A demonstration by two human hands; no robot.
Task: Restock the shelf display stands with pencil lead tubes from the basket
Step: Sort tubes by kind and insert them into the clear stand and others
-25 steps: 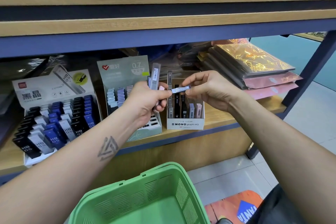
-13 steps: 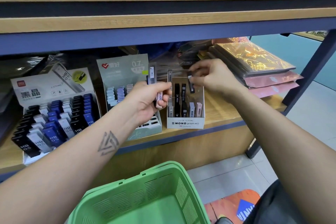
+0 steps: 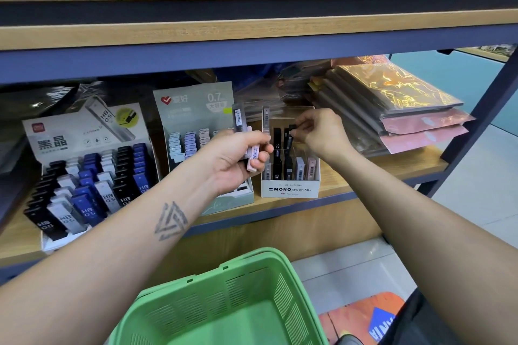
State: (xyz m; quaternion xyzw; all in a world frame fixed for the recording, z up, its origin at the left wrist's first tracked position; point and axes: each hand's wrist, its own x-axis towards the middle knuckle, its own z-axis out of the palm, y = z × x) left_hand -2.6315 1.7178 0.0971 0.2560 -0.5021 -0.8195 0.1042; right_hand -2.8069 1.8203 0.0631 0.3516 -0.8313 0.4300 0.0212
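My left hand (image 3: 238, 159) grips a small bunch of pencil lead tubes (image 3: 240, 118), grey and pink ones, held upright in front of the shelf. My right hand (image 3: 319, 131) pinches a black lead tube (image 3: 289, 136) and holds it in the upper row of the white MONO graph MG display stand (image 3: 290, 187). That stand holds black, grey and pink tubes. The green basket (image 3: 224, 302) sits below my arms; the part of its inside that I see holds nothing.
Left of the MONO stand is a pale green 0.7 lead stand (image 3: 193, 131), and further left a white stand of HB 0.5 tubes (image 3: 84, 185). Stacked plastic-wrapped folders (image 3: 392, 109) lie on the shelf at right. A blue shelf post (image 3: 482, 117) stands at far right.
My right hand took one tube from beside my left hand, carried it up over the MONO stand, and now lowers it into the stand's upper row. My left hand stayed nearly still.
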